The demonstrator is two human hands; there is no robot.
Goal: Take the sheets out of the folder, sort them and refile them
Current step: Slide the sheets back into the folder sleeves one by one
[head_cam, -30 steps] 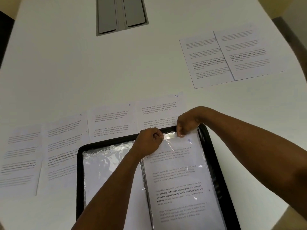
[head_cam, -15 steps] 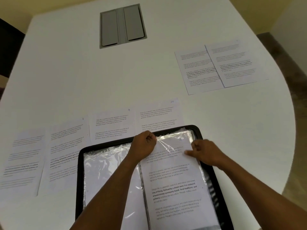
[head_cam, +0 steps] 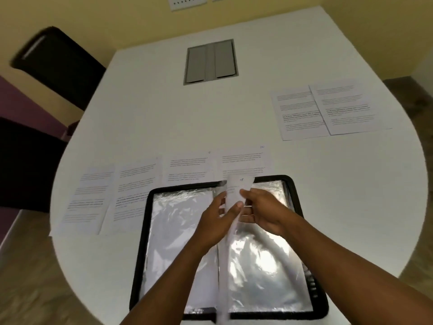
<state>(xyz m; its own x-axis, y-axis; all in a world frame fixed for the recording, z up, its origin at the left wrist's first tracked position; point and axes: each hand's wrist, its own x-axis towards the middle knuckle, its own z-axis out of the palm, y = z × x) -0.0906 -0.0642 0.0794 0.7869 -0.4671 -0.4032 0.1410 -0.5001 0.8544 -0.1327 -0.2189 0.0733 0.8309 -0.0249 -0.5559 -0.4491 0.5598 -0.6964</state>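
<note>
Furthest left on the white surface [head_cam: 150, 109], a row of four sorted sheets [head_cam: 140, 191] lies flat side by side, running rightward to a page numbered 10 whose near edge is covered by the folder. The black folder [head_cam: 143, 233] lies open just nearer the person, its clear sleeves [head_cam: 178, 221] shiny and, as far as the glare allows, without paper on either page. Over its spine the left hand [head_cam: 216, 222] reaches in from below, thumb and fingers pinching the one sheet [head_cam: 237, 184] now lifted; this page stands nearly edge-on to the camera, its long axis running away from the person along the spine line, its numbered top corner furthest off above the folder's far edge. The right hand [head_cam: 262, 212] is just beside it on the other face, thumb laid on the paper and fingers curled behind, so both grips hold the same sheet near its upper half and neither is wide. Far right and well apart lies a pair of sheets [head_cam: 332, 111], overlapping slightly. The coming move likely turns on this: the row lies left of and beyond the grip, nearer the left hand, while the pair sits beyond the right hand, so the page's number decides which hand carries it.
</note>
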